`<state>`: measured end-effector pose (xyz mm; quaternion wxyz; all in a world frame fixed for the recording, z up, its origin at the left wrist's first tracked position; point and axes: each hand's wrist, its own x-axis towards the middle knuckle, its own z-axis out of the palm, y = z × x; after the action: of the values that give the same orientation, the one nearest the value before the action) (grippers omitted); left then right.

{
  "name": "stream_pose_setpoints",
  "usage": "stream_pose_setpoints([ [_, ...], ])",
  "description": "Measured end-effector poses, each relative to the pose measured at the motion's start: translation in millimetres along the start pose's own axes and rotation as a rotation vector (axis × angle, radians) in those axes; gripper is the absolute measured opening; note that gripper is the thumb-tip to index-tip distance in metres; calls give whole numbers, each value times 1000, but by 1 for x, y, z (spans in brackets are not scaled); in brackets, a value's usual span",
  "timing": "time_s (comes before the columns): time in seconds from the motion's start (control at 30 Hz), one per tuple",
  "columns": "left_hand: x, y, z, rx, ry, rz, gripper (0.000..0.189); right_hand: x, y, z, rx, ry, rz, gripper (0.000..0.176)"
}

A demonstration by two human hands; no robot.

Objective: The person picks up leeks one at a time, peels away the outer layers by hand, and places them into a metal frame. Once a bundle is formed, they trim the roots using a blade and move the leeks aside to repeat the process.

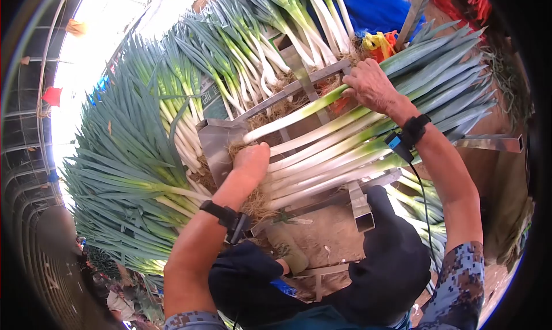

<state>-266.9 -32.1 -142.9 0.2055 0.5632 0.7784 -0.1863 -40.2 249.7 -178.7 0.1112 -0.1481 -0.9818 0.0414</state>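
Note:
A row of leeks lies side by side across a metal frame, white root ends to the left and green leaves to the right. My right hand is closed round the upper leek where its white stem turns green. At the root end, my left hand is curled closed, and a white stem comes out beside its knuckles. The fingertips of that hand are hidden. Brown roots hang just below it.
Large heaps of leeks lie to the left and at the back. Blue netting and yellow-orange ties sit beyond my right hand. Square metal tubes stick out at the right and near my knees.

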Motion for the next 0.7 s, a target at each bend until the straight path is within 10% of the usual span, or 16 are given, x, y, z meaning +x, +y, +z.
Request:
stream_pose_setpoints([
  [0.43,21,-34,-8,-278,-118,-143,53,-31,-20,8,315,99,-50,24],
  [0.7,21,-35,26,-537,-289,-142,38,-43,-44,-12,150,11,8,35],
])
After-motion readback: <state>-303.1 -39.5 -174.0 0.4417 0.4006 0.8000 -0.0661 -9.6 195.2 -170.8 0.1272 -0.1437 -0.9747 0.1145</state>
